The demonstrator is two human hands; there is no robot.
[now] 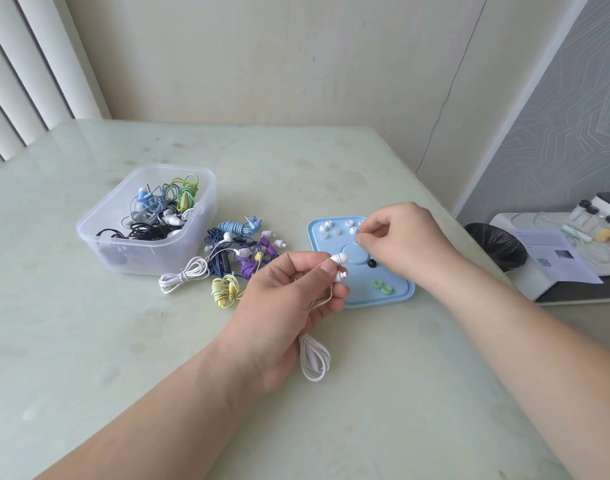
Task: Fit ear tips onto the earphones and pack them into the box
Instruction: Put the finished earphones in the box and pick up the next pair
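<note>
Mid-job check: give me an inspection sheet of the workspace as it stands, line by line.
Surface: pale green glossy table, faintly smudged.
Job's things: clear box holds tangled earphones; bundled earphones lie beside it; blue lid carries white ear tips, two green tips and one black tip.
Clutter: nothing seen.
Grippers: left hand grips white earbuds; right hand pinches what looks like a small pale tip over the lid.
Cables: white cable loop hangs from the left hand.
Surroundings: blinds at left; black-lined bin and low white shelf with papers and jars at right.
</note>
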